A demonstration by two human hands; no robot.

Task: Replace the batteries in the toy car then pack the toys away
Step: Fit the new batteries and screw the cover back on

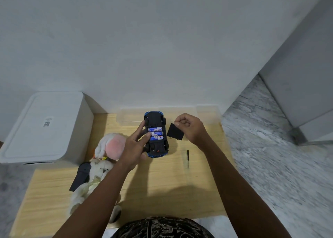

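A blue toy car [156,144] lies upside down at the back middle of the wooden table [162,180]. Its battery bay is uncovered and holds three blue and white batteries [156,133]. My left hand [136,146] grips the car from its left side, with a fingertip touching the middle battery. My right hand [189,127] pinches the black battery cover [175,131] by its top corner, just right of the car. A small black screwdriver [188,155] lies on the table below the cover.
A clear plastic box [129,118] stands against the wall behind the car. A white plush toy [93,176] with a pink face and a black object [81,176] lie at the left. A white lidded bin [41,127] stands left of the table.
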